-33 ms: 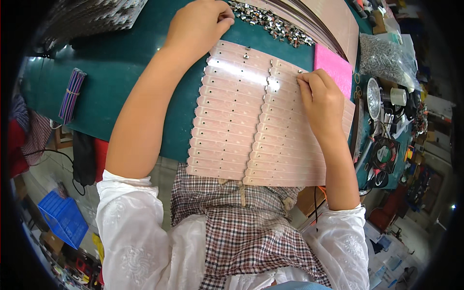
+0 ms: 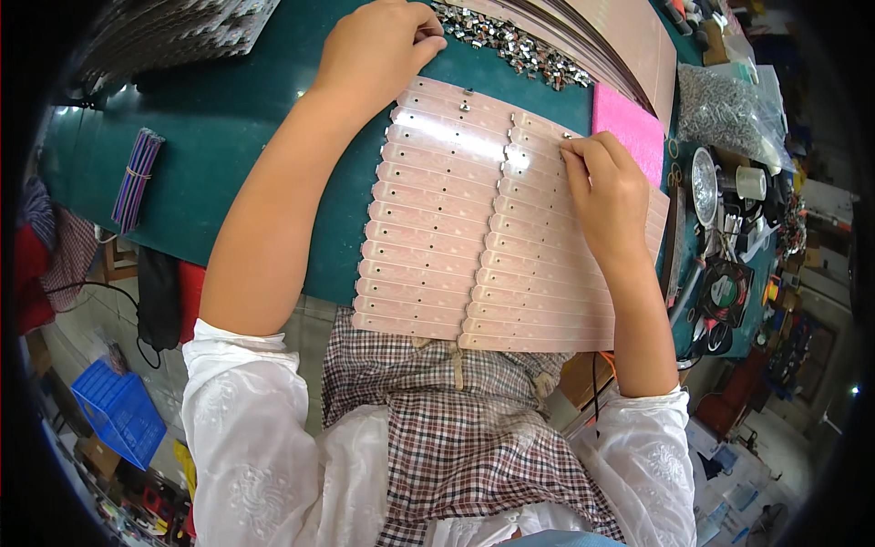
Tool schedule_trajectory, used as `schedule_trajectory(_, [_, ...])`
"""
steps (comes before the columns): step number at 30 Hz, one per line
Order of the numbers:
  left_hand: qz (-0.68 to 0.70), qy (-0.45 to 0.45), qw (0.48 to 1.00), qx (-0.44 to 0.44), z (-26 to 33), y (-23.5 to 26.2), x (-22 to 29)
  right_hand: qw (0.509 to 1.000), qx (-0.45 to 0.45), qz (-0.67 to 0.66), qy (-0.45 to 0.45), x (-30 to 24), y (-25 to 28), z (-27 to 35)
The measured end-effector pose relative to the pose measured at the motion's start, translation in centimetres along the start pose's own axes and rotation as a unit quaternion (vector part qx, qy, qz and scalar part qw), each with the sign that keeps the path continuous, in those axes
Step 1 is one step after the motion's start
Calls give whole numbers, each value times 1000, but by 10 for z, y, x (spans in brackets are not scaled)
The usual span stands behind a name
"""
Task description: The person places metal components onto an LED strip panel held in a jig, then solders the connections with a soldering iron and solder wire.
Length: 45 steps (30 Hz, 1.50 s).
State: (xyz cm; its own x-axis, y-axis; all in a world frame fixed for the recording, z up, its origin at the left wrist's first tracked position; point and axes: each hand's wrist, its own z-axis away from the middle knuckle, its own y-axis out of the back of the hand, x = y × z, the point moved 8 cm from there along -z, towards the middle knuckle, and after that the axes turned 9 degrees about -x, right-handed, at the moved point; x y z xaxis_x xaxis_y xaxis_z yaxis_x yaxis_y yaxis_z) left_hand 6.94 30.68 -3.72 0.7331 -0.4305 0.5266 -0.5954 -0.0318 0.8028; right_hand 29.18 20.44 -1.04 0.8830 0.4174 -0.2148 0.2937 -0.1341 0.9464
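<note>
A pale pink sheet (image 2: 428, 228), scored into narrow scallop-ended strips with small dark holes, lies before me, its near edge over my lap. Two small shiny metal pieces (image 2: 466, 107) sit near its top edge. My right hand (image 2: 609, 187) rests over the sheet's upper right part, thumb and forefinger closed at a small metal part (image 2: 567, 138) on a strip. My left hand (image 2: 374, 50) is beyond the sheet's upper left corner, fingers curled at the left end of a heap of small metal parts (image 2: 519, 46). What those fingers hold, if anything, is hidden.
A pink foam block (image 2: 629, 132) lies right of the heap, beside stacked sheets (image 2: 629, 46). Further right are a clear bag of metal parts (image 2: 729, 109), a silver bowl (image 2: 704, 187) and a small fan (image 2: 726, 289). A banded purple bundle (image 2: 138, 180) lies left on the green table (image 2: 210, 137).
My left hand has shifted very slightly to the right at the heap. My right hand and the sheet look the same.
</note>
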Motion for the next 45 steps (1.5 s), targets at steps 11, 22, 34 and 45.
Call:
schedule_trajectory(11, [-86, 64, 994, -2, -3, 4, -6, 993, 7, -107, -49, 25, 6, -48])
schedule_trajectory(22, [161, 16, 967, -196, 13, 7, 46, 994, -78, -48, -55, 26, -38, -89])
schedule_trajectory(34, [149, -16, 968, -202, 37, -17, 32, 906, 15, -401, -138, 31, 11, -30])
schedule_trajectory(45, [144, -20, 973, -180, 39, -16, 32, 886, -44, -412, -207, 37, 5, 31])
